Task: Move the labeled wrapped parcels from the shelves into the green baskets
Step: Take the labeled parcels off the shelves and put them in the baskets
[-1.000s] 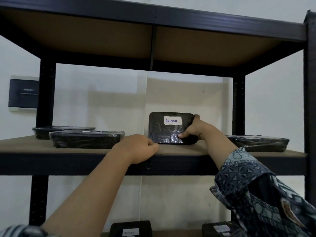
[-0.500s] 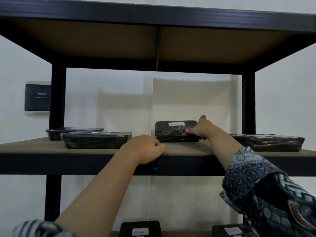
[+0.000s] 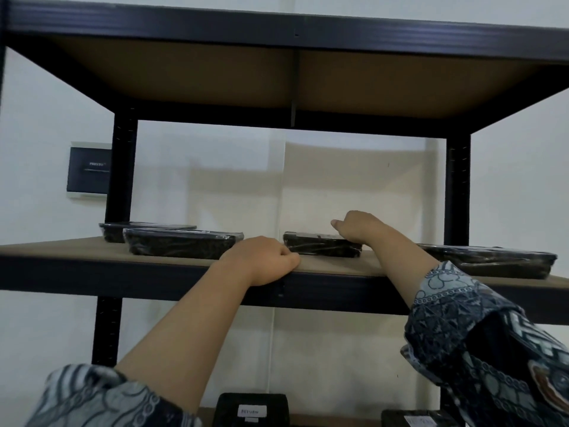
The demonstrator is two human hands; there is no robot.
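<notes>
Head view, looking up into a black metal rack. The middle shelf [image 3: 92, 251], a brown board in a dark frame, is carrying four flat black film-wrapped parcels. The middle parcel [image 3: 320, 246] is lying flat near the centre of the board, a little back from the front edge. The right hand [image 3: 360, 228] is resting on top of its right end, the arm reaching up from the lower right out of a patterned blue right sleeve [image 3: 480, 343]. The thumb [image 3: 336, 223] is sticking out to the left above the parcel's top face. The other fingers are hiding behind the back of the hand, so cannot tell whether they are curling round the parcel. The left hand [image 3: 264, 261] is gripping the front edge of the middle shelf just left of that parcel, fingers clenching over the lip, forearm rising from a patterned left sleeve [image 3: 101, 399]. Further left, the front left parcel [image 3: 178, 248] is lying flat, with the rear left parcel [image 3: 138, 229] just behind it and partly hidden. The right parcel [image 3: 498, 263] is lying well apart at the right end of the board. All four are showing edge-on, labels unreadable. At the bottom of the view, on a lower level, a labelled parcel [image 3: 229, 406] is showing a white tag reading RETURN. A second lower parcel [image 3: 397, 419] is sitting to its right, its tag blurred. The upper shelf [image 3: 215, 78] is spanning overhead. A dark wall panel [image 3: 87, 171] is hanging on the white wall, left of the rack.
</notes>
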